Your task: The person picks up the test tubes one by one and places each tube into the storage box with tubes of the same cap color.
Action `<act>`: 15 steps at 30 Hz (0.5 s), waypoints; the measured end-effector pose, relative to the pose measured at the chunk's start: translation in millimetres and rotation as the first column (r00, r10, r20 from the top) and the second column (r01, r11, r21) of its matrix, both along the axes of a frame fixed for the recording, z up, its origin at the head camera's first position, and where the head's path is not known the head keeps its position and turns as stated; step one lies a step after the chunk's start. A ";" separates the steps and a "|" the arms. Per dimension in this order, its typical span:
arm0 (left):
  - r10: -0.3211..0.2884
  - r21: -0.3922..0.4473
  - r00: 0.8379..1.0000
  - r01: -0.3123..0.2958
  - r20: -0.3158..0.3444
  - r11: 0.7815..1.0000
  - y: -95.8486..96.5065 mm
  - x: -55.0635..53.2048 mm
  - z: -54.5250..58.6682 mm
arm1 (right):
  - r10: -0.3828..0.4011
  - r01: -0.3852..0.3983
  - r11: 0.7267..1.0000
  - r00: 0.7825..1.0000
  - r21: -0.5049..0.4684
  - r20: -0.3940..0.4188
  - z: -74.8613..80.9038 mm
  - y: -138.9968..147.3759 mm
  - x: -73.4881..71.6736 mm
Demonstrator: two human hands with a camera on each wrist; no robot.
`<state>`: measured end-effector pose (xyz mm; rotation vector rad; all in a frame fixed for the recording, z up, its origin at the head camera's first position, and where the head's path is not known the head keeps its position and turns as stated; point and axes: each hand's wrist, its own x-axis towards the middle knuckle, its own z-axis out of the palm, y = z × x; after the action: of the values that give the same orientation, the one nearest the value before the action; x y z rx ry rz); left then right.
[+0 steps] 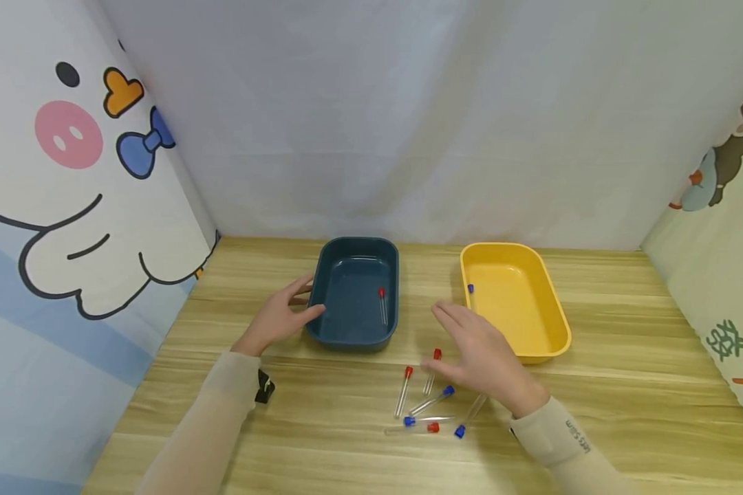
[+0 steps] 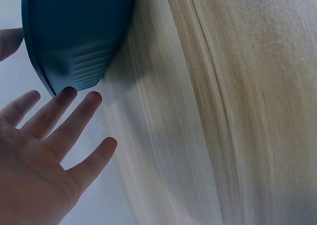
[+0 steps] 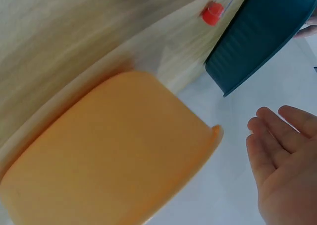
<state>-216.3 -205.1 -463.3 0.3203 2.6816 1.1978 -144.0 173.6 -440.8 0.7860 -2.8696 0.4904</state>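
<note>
My left hand [image 1: 278, 318] is at the left side of a dark blue bin [image 1: 353, 343], its fingers spread and straight and the thumb by the rim. Whether the fingertips touch the wall I cannot tell. Inside this bin lies a red-capped test tube [image 1: 382, 306]. With fingers extended and nothing held, my right hand [image 1: 479, 354] hovers by the near left side of a yellow bin [image 1: 547, 302], which holds a blue-capped tube [image 1: 471, 289]. Below and left of that hand, several clear tubes with red or blue caps lie loose, among them one red-capped tube [image 1: 403, 393] and one blue-capped tube [image 1: 432, 401].
Both bins stand towards the back of a wood-grain table [image 1: 322, 426], with a gap between them. A pale cloth backdrop [image 1: 371, 124] hangs behind the table. Printed cartoon panels flank it on the left and right.
</note>
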 end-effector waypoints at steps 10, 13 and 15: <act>-0.021 -0.020 1.000 0.021 0.000 1.000 -1.8 0.1 -2.9 | 0.023 -0.023 1.000 1.000 -0.009 -0.008 -9.9 -10.2 8.1; -0.022 -0.028 1.000 0.023 0.006 0.999 -2.1 -0.1 -4.2 | 0.033 -0.033 0.999 0.999 0.002 0.003 -13.6 -12.6 11.1; -0.027 -0.029 1.000 0.027 0.007 0.999 -2.1 -0.3 -4.9 | 0.040 -0.041 0.999 0.999 0.006 0.016 -15.8 -14.1 13.0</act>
<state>-216.6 -207.1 -468.3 0.3470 2.6776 1.1492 -131.0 159.4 -456.6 0.8465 -2.8766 0.4952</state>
